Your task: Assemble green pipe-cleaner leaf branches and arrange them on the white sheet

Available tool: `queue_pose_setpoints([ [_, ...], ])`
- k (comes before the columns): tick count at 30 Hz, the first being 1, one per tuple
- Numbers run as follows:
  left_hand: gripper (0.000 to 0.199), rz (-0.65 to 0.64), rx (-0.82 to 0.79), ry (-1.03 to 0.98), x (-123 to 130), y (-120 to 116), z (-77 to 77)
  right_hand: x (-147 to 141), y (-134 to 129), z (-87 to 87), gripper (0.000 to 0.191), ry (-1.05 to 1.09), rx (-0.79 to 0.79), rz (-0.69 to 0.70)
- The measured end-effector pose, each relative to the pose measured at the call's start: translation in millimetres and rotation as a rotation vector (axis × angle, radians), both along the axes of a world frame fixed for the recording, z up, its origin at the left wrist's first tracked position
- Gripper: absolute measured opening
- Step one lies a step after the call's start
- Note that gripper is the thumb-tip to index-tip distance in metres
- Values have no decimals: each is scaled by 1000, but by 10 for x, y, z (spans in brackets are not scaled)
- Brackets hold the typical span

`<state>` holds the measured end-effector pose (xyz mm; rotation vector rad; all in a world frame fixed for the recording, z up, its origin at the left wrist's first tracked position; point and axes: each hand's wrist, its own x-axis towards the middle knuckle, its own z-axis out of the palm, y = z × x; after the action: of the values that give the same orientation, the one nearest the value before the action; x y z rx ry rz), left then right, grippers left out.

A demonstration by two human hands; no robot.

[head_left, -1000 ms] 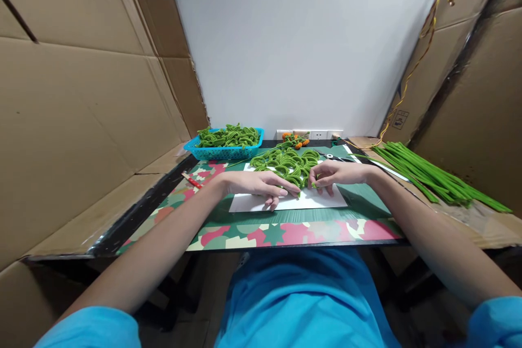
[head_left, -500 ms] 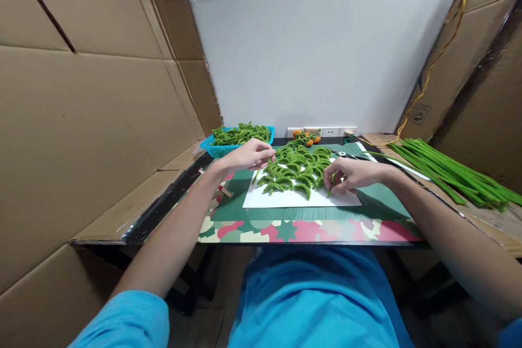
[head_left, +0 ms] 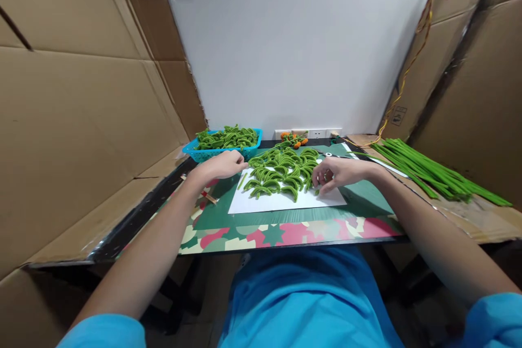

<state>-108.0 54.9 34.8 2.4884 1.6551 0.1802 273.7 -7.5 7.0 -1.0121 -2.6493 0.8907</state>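
Many curved green pipe-cleaner pieces [head_left: 281, 166] lie in overlapping rows on a white sheet of paper [head_left: 261, 206]. At the paper's upper left edge is my left hand [head_left: 228, 164], its fingers curled together; whatever they hold, if anything, is hidden. A short straight green piece [head_left: 242, 180] lies just below it. My right hand [head_left: 339, 171] rests low over the paper's right side, thumb and fingers bent towards each other around a small green pipe-cleaner piece [head_left: 317, 192].
A blue basket [head_left: 222, 154] of more green pieces stands back left. Orange pompom-like flowers [head_left: 294, 140] lie behind the paper. Scissors [head_left: 328, 154] are near my right wrist. Long green pipe cleaners [head_left: 436, 171] lie at right. Cardboard walls [head_left: 81, 114] flank the table.
My left hand has drawn away from the green pieces towards the paper's left edge. My right hand stays at the paper's right side. The view has turned slightly right.
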Motion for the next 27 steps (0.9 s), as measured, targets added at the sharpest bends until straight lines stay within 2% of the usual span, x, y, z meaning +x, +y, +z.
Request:
queue_pose_setpoints([
  [2,44,5,20,7,-3,12,3,46,28,39,44,17,85,-154],
  [6,40,22,50,18,19,-26,21,258,121,74,41,-40,356,-729],
  [7,39,24,58,18,33,-46,31,340,150,63,37,-67,399,-836],
  [10,34,26,82,9,79,-102,65,611,229,-21,31,-189,434,-1116],
  [13,30,14,98,-1,116,-136,91,825,287,-151,32,-286,390,-1232],
  [17,28,-8,109,-5,136,-135,95,923,348,-276,27,-347,337,-1314],
  [23,27,-13,134,9,139,-105,95,900,438,-269,34,-294,453,-1371],
  [27,26,-36,131,27,147,-122,113,912,470,-267,31,-249,489,-1380],
])
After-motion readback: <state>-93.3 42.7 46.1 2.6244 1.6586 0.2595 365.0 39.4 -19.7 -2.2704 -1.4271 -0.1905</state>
